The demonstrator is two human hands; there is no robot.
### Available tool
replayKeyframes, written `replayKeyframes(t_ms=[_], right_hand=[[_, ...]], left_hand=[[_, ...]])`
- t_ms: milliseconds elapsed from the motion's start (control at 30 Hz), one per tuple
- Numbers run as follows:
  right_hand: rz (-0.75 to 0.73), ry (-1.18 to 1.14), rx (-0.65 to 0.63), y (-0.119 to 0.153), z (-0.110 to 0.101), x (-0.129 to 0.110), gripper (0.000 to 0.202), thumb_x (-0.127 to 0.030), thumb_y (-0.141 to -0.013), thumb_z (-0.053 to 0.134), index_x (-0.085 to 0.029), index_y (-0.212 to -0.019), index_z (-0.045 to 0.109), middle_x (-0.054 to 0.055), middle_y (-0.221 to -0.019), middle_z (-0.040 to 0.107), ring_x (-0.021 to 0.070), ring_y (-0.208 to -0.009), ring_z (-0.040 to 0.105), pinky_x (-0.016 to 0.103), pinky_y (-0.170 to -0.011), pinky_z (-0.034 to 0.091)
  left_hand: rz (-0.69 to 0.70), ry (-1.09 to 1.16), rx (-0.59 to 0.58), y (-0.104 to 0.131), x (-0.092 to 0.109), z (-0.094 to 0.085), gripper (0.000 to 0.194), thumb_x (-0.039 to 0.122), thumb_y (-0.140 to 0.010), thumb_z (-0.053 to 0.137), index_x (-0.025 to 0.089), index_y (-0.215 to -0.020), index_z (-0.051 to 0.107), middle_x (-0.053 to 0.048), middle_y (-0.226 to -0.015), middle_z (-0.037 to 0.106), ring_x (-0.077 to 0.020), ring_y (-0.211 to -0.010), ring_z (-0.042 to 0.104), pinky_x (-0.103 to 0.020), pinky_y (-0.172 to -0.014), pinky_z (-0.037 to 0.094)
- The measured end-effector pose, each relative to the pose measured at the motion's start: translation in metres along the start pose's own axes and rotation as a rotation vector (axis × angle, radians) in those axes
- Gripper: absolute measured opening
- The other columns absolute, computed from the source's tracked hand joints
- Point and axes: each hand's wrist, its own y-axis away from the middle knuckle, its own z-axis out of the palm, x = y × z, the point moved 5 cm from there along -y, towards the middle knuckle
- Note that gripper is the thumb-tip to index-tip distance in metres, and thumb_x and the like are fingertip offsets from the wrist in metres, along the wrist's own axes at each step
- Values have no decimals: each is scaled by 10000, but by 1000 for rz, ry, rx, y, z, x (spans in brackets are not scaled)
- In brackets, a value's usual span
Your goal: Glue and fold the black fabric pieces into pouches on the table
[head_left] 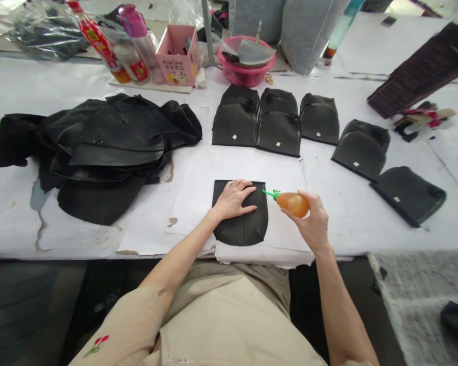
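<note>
A black leather-like piece (248, 229) with a rounded lower end lies flat on white paper before me. My left hand (236, 198) rests on it, palm down with fingers spread. In my right hand (313, 218) is a squeeze bottle (293, 204) of orange-amber liquid, gripped between thumb and fingers. Its thin green nozzle (270, 193) points left, with the tip at the piece's upper right edge. Whether the tip touches the piece, I cannot tell.
A heap of black pieces (118, 137) lies on the left. Several similar black pieces (278, 124) spread from the middle back to the right. Behind stand a pink box (179, 58), bottles (99, 43) and a pink basin (246, 76). A dark patterned bag (423, 71) leans at right.
</note>
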Motion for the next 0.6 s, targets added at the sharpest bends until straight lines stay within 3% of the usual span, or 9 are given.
replayKeyframes(t_ms=[600], right_hand=[[43, 17, 7, 29, -13, -6, 552, -521, -810, 795, -259, -1249, 586, 51, -1107, 663, 258, -1026, 664, 414, -909, 545]], left_hand=[[9, -25, 4, 0, 1, -1, 586, 512, -875, 687, 211, -1368, 587, -105, -1442, 549, -308, -1348, 456, -463, -1149, 325]])
